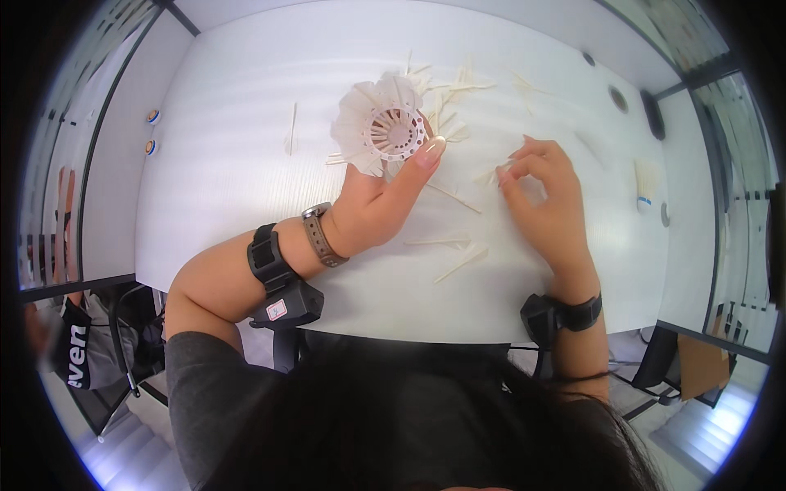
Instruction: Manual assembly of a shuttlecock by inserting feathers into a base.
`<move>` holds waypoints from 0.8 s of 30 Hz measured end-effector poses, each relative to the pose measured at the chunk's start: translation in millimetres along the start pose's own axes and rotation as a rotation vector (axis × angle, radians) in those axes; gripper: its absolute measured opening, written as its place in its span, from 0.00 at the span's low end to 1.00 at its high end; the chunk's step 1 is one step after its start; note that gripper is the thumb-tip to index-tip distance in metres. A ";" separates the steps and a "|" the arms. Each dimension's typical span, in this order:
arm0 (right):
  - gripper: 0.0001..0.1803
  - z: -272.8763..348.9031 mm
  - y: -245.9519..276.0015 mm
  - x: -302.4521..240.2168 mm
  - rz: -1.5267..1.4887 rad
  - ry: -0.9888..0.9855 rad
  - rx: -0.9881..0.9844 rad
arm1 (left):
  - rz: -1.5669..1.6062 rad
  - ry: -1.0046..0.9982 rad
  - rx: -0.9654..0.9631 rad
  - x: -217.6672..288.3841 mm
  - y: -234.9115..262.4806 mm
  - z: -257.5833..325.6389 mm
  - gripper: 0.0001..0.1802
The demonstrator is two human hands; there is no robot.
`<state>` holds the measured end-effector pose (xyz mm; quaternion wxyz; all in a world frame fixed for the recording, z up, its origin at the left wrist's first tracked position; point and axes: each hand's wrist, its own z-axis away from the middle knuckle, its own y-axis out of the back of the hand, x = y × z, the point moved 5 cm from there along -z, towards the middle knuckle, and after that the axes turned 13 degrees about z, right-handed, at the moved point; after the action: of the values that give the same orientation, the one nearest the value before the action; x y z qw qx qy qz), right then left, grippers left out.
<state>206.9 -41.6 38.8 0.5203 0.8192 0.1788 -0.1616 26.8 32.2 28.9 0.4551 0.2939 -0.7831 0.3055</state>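
From where I'm standing, the person's left hand (381, 204) is clamping a feathered shuttlecock (396, 132), thumb pressing on its perforated ring, and is holding it above the table (221, 188) with the ring facing the person and white vanes spreading around it. The right hand (547, 196) is hovering well apart from the left, curling its thumb and fingers close together beside a pale feather (488, 175); I can't tell whether the fingertips are pinching it or just hanging over it. Around the left wrist a wristwatch (321, 236) is sitting, and below it a black strapped-on device (291, 304) is riding on the forearm, while a matching black unit (539, 317) is clinging to the right wrist. Between the hands and nearer the body, a pair of loose feathers (460, 260) is lying on the white surface. Just beyond the left hand, a loose heap of feathers (458, 86) is spreading out behind the shuttlecock, and a single feather (291, 131) is resting to that hand's left. Out to the right of the right hand, a pale bundle with a blue band (644, 182) is lying, and farther off on that side a dark oblong object (653, 114) is standing out against the white, while far to the left of the left hand two small round discs (151, 147) are showing by the side panel
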 end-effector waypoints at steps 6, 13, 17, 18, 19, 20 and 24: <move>0.04 4.8 -0.8 -26.2 -0.050 0.157 -0.243 | 0.081 0.049 0.062 -10.5 1.9 3.7 0.12; 0.21 14.2 -11.5 -49.0 0.116 0.315 -0.471 | 0.091 0.064 0.010 -9.7 1.0 4.4 0.13; 0.17 12.7 -10.1 -49.8 0.117 0.273 -0.450 | 0.127 0.043 0.055 -12.3 4.0 3.5 0.24; 0.17 12.2 -10.1 -48.3 0.121 0.278 -0.456 | 0.126 0.083 0.057 -12.8 3.1 3.3 0.27; 0.16 10.2 -9.1 -45.0 0.063 0.229 -0.410 | 0.127 0.080 0.061 -10.7 3.3 3.0 0.27; 0.15 8.9 -8.2 -41.2 0.003 0.180 -0.363 | 0.104 0.086 0.054 -9.1 3.0 2.5 0.28; 0.20 6.7 0.1 -28.9 -0.304 -0.042 -0.258 | -0.030 0.063 0.035 -12.9 5.8 2.9 0.29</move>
<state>180.9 -51.4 49.2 0.5943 0.7057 0.3088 -0.2312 26.3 36.1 15.0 0.4788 0.3039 -0.7585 0.3211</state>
